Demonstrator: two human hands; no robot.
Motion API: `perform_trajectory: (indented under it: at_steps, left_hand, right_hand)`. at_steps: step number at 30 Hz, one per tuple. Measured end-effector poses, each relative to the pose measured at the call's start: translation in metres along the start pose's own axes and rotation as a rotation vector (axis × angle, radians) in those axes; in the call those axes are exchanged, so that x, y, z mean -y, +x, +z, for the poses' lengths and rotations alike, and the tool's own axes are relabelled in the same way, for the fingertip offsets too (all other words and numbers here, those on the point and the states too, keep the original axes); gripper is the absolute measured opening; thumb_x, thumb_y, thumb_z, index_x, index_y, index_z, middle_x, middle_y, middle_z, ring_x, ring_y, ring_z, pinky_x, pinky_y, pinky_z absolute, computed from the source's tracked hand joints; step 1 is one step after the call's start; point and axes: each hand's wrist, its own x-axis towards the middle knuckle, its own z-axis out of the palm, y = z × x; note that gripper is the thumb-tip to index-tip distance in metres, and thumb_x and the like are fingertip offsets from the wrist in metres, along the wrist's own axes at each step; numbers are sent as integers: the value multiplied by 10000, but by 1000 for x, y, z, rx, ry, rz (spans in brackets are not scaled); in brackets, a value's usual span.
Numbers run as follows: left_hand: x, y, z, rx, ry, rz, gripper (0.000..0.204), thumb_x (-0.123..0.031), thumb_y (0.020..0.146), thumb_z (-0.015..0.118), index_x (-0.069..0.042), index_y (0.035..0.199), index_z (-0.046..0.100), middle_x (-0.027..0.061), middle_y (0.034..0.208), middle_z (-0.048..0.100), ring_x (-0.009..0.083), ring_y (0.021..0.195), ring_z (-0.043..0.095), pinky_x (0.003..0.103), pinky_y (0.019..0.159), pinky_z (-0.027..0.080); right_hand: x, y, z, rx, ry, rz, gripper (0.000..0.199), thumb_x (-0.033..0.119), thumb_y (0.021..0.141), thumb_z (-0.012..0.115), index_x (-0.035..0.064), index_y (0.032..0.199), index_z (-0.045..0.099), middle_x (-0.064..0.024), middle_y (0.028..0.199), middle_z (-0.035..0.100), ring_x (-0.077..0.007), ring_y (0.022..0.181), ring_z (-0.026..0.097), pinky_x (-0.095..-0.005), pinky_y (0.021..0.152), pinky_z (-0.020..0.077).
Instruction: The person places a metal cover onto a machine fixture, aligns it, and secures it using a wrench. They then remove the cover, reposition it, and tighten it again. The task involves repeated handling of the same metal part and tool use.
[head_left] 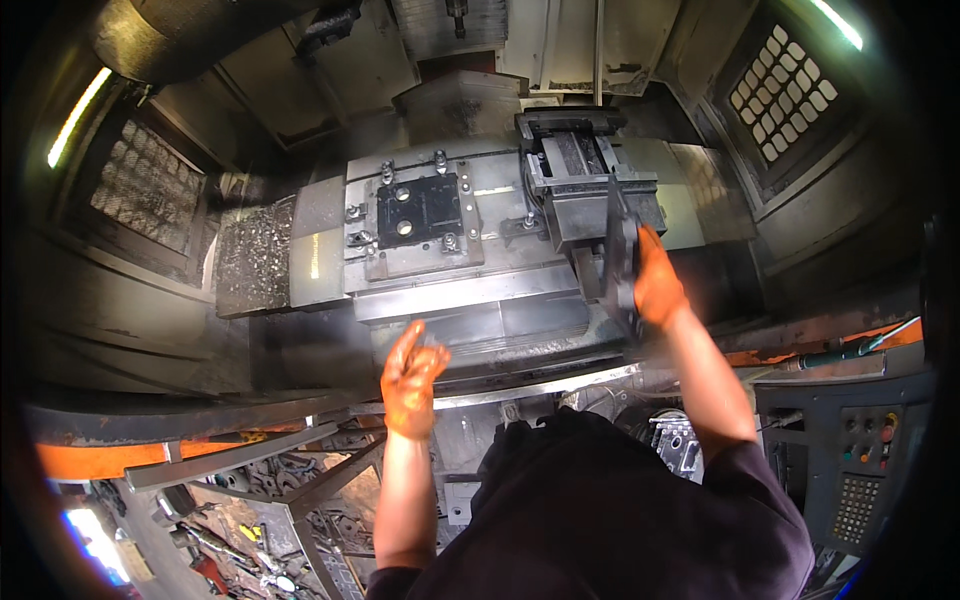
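My right hand, in an orange glove, grips the edge of a dark flat plate that stands on edge in front of the machine vise. My orange-gloved left hand hovers in front of the machine bed, the index finger stretched out and the others loosely bent, with nothing visible in it. Beyond it, a black plate with two round holes lies on a metal fixture plate, with bolted clamps around its edges.
Metal chips cover the left end of the bed. A spindle tool hangs at the back. At lower right stands a control panel; at lower left, a bench holds tools and metal parts. The enclosure's front sill runs before me.
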Motion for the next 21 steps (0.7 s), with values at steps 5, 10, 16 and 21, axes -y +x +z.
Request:
perform_trajectory:
  at_steps: [5,10,16,21]
  left_hand:
    - [94,-76,-72,-154,-247,-224,624,-45,824,666,17,1433,543,0,829,563,134,782,556,342,836,520]
    - [99,-113,-48,-214,-313,-209,579,25,826,621,22,1402,569,-18,773,500,127,715,468,310,736,452]
    - [96,-109,-18,-232,-67,-60,501,3,924,650,57,1407,530,62,880,635,175,848,633,363,877,571]
    - [104,-93,2,-240,123,-53,480,-9,942,642,70,1401,526,83,917,658,188,887,662,378,894,591]
  right_hand:
    - [-70,104,23,47,-646,191,787,1,781,715,-7,1494,383,-270,1602,285,-425,1461,376,-454,1162,398]
    - [-88,180,54,134,-1020,271,781,60,747,787,94,1444,436,-153,1645,279,-345,1453,406,-505,1120,454]
    - [-156,218,87,60,-1102,171,723,66,785,777,100,1429,451,-143,1642,289,-341,1415,447,-515,1092,467]
    - [-163,211,91,98,-1057,148,820,48,777,771,83,1505,394,-171,1656,256,-369,1436,422,-492,1052,507]
